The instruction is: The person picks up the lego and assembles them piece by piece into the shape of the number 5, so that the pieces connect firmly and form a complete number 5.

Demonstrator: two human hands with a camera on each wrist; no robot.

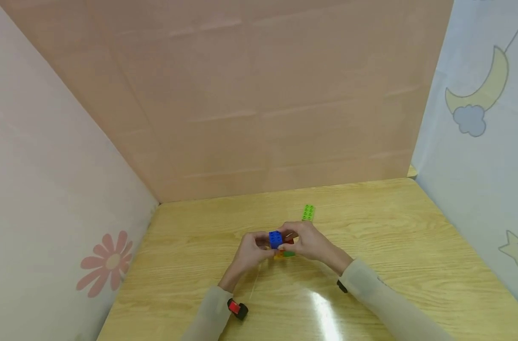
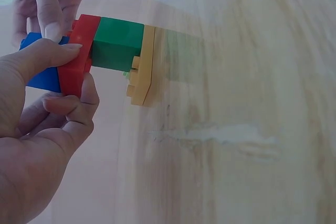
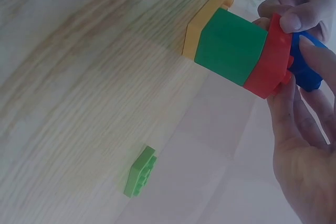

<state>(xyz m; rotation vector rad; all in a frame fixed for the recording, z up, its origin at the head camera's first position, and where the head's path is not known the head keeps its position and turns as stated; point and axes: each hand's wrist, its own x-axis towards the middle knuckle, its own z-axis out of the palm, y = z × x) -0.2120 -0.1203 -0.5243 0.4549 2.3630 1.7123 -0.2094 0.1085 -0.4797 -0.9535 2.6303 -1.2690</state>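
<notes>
A stack of toy building bricks stands on the table between both hands: an orange-yellow plate at the bottom, a green brick, a thin red brick, and a blue brick on top. My left hand grips the red brick, thumb on one side and fingers curled on the other. With thumb and fingers, my right hand holds the blue brick, and one finger also touches the red brick's edge. Whether the blue brick is fully pressed onto the red studs cannot be told.
A light green studded plate lies on the wooden table behind the right hand. A tan backdrop rises at the back, with pale decorated panels at left and right. Straps circle both wrists.
</notes>
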